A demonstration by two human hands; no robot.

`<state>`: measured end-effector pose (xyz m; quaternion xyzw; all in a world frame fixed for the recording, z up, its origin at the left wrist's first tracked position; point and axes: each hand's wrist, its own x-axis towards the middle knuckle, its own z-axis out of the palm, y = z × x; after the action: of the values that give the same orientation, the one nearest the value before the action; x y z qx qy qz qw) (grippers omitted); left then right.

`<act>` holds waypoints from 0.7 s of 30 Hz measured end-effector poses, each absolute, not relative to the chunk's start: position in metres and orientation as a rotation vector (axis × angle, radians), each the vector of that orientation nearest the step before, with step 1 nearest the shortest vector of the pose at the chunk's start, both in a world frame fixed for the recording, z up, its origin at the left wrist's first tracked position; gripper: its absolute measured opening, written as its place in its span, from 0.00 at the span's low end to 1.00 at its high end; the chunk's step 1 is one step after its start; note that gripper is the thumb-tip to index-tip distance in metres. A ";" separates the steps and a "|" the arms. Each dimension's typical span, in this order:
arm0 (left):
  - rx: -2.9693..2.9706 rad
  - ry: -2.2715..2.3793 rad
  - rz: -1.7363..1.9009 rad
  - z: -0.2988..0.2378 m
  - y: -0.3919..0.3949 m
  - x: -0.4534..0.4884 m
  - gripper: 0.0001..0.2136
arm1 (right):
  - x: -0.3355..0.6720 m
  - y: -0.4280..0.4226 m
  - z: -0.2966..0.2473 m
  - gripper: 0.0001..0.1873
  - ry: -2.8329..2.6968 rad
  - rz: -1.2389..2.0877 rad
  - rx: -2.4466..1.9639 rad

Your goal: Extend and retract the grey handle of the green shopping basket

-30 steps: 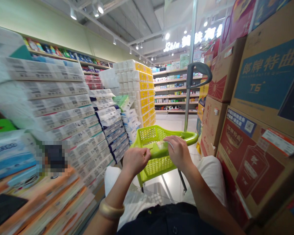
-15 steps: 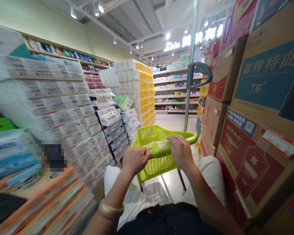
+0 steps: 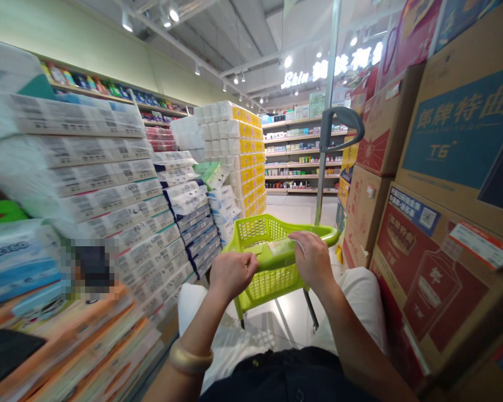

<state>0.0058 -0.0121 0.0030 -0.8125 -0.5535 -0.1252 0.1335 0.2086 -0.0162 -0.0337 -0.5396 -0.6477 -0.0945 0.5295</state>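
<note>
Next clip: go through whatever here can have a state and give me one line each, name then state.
left hand: closed on the near rim of the green basket
right hand: fingers curled over the basket rim, touching a clear packet
green basket: upright on its trolley frame, nearly empty
clear packet: lying at the basket rim
trolley handle: raised upright, not held
tissue packs: stacked, wrapped
cardboard boxes: stacked, closed
</note>
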 end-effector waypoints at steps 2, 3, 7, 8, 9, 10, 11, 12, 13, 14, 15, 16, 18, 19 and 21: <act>-2.351 -1.602 -0.375 0.003 -0.012 0.007 0.25 | 0.208 -0.017 -0.034 0.17 -1.526 -0.234 -1.302; -2.350 -1.598 -0.376 0.002 -0.012 0.007 0.25 | 0.205 -0.019 -0.034 0.17 -1.540 -0.233 -1.284; -2.348 -1.600 -0.359 0.002 -0.011 0.005 0.24 | 0.185 -0.026 -0.033 0.17 -1.704 -0.210 -1.124; -2.348 -1.603 -0.358 0.002 -0.011 0.005 0.24 | 0.183 -0.027 -0.033 0.17 -1.730 -0.205 -1.098; -2.349 -1.604 -0.360 0.002 -0.011 0.004 0.24 | 0.183 -0.026 -0.034 0.17 -1.733 -0.203 -1.092; -2.351 -1.603 -0.363 0.002 -0.011 0.004 0.24 | 0.186 -0.025 -0.034 0.17 -1.714 -0.204 -1.106; -2.355 -1.602 -0.367 0.002 -0.011 0.004 0.24 | 0.190 -0.023 -0.034 0.17 -1.676 -0.208 -1.136; -2.358 -1.602 -0.373 0.002 -0.011 0.004 0.24 | 0.195 -0.021 -0.035 0.17 -1.631 -0.213 -1.174; -2.359 -1.604 -0.378 0.002 -0.011 0.004 0.24 | 0.201 -0.018 -0.035 0.17 -1.588 -0.219 -1.211; -2.359 -1.606 -0.383 0.001 -0.011 0.005 0.25 | 0.205 -0.016 -0.035 0.17 -1.552 -0.225 -1.242; -2.359 -1.608 -0.386 0.002 -0.011 0.005 0.25 | 0.207 -0.015 -0.036 0.17 -1.528 -0.230 -1.261; -2.359 -1.610 -0.386 0.002 -0.011 0.005 0.25 | 0.207 -0.015 -0.036 0.17 -1.522 -0.234 -1.267; -2.362 -1.611 -0.378 0.002 -0.011 0.006 0.24 | 0.201 -0.017 -0.036 0.18 -1.560 -0.237 -1.242; -2.363 -1.611 -0.373 0.002 -0.011 0.006 0.24 | 0.196 -0.019 -0.035 0.18 -1.596 -0.235 -1.214; -2.364 -1.610 -0.367 0.002 -0.011 0.005 0.24 | 0.188 -0.021 -0.035 0.18 -1.667 -0.224 -1.155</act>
<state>0.0052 -0.0109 0.0019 -0.8131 -0.5535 -0.1261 0.1286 0.1884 -0.0211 -0.0350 -0.4825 -0.6963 -0.0937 0.5231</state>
